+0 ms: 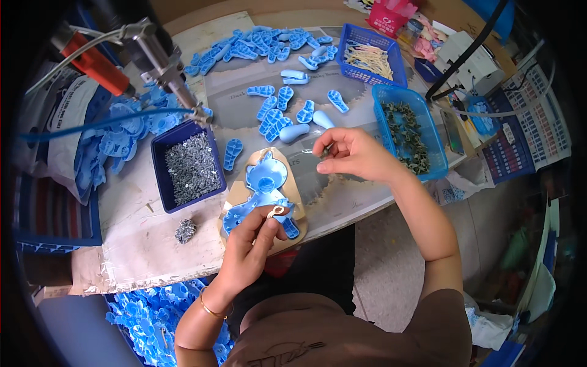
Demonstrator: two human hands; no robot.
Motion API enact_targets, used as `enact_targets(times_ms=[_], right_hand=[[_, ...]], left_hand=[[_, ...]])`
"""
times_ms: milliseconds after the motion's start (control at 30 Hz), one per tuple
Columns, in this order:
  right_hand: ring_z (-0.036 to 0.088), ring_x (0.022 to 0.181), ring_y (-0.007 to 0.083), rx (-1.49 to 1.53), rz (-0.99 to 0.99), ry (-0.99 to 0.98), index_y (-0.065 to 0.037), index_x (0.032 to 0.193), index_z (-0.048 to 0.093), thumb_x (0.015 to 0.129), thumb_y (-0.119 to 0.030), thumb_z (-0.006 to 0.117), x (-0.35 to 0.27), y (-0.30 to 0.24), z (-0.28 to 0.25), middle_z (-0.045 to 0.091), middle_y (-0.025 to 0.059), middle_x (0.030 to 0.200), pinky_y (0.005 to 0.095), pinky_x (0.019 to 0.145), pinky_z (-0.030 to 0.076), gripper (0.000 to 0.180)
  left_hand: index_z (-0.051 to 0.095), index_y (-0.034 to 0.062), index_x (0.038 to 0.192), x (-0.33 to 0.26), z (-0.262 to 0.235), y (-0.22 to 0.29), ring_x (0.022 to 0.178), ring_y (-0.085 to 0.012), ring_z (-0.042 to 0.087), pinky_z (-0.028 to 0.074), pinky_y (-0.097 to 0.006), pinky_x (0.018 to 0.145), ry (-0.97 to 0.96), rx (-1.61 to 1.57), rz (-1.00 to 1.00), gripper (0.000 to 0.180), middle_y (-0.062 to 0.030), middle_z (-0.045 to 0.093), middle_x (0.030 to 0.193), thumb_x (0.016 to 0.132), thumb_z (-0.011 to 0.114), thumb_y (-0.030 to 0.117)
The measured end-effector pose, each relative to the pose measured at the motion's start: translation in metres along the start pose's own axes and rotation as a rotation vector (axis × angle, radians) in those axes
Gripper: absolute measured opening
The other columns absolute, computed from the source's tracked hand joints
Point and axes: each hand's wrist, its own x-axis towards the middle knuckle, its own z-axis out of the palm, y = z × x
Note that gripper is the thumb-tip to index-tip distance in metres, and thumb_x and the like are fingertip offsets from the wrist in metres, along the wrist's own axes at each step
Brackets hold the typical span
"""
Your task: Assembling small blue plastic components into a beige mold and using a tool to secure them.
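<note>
My left hand (254, 244) is closed on a small cream plastic piece with a ring end (278, 210), held over the near part of a tan fixture board (249, 164). Set in that board is a light blue hollow plastic shell (267, 174) with a rounded upper part and a wider lower part, which my left hand partly covers. To the right and farther off, my right hand (361, 156) is raised with thumb and fingers pinched on a small dark metal part (327, 149). Its exact shape is mostly hidden by the fingers.
A dark blue bin (156, 160) of small metal fasteners stands left of the board, near a loose fastener pile (185, 231). A light blue basket (441, 160) holds dark metal parts; another basket (401, 72) holds cream pieces. Blue leg-shaped pieces (271, 125) lie beyond. A powered driver (177, 79) hangs upper left.
</note>
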Motion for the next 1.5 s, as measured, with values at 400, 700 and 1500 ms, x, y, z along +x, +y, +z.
enact_targets(times_ms=[400,700,1500], right_hand=[[0.059,0.068,0.0061,0.017,0.141,-0.088,-0.002,0.094,0.071,0.091,-0.015,0.069,0.011,-0.025,0.073,0.066,0.0004,0.083,0.0217,0.056,0.047,0.013],[0.058,0.059,0.0061,0.041,0.150,-0.082,0.001,0.090,0.069,0.090,-0.011,0.068,0.007,-0.030,0.083,0.065,0.0021,0.074,0.0218,0.052,0.048,0.012],[0.059,0.072,0.0039,-0.052,0.207,-0.026,0.002,0.101,0.066,0.084,-0.003,0.071,0.016,0.005,0.095,0.065,0.0013,0.083,0.0190,0.062,0.046,0.018]], left_hand=[[0.044,0.0019,0.106,0.006,-0.008,-0.003,0.072,-0.0075,0.054,0.044,-0.021,0.067,0.126,-0.038,0.072,0.013,-0.0031,0.057,0.077,0.102,0.051,0.012],[0.047,-0.0004,0.100,0.009,-0.006,-0.017,0.061,-0.0152,0.061,0.047,-0.028,0.057,0.249,0.272,0.202,0.018,-0.0100,0.063,0.072,0.096,0.061,0.010],[0.060,0.0063,0.111,-0.007,-0.046,-0.031,0.095,-0.0323,0.053,0.044,-0.041,0.085,0.387,0.921,0.343,0.043,-0.0107,0.060,0.105,0.073,0.077,0.014]])
